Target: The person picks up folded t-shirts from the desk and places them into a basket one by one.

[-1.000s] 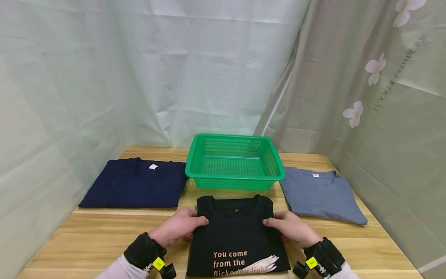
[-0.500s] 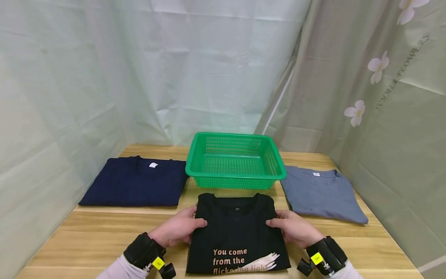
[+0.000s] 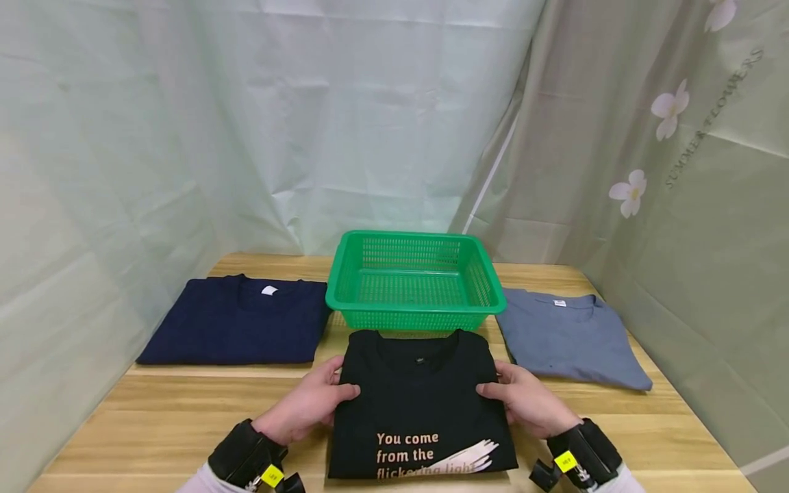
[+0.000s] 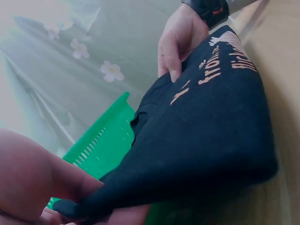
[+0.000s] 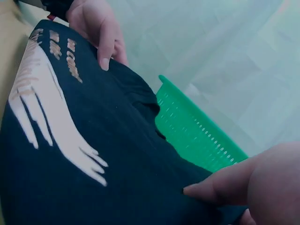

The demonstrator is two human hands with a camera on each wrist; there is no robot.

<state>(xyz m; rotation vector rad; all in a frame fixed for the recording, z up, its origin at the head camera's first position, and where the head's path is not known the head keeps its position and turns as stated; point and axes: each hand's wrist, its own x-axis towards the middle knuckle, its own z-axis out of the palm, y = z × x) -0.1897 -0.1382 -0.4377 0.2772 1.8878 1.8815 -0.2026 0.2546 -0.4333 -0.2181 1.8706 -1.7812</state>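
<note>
The grip of the left hand point(image 3: 305, 404) and that of the right hand point(image 3: 533, 404) pinch opposite side edges of a folded black T-shirt point(image 3: 419, 404), thumbs point(image 3: 347, 392) on top. Wooden worktop point(image 3: 203, 411) shows outside both hands, reaching to a navy shirt point(image 3: 234, 325) at left and a grey-blue shirt point(image 3: 567, 339) at right; just past the black collar point(image 3: 420, 347) stands a green basket point(image 3: 413, 307), then a pale curtain point(image 3: 382, 137).

Black shirt point(image 3: 419, 400): neck label point(image 3: 420, 360) too small to read. Topmost flower point(image 3: 720, 15) cut off.
</note>
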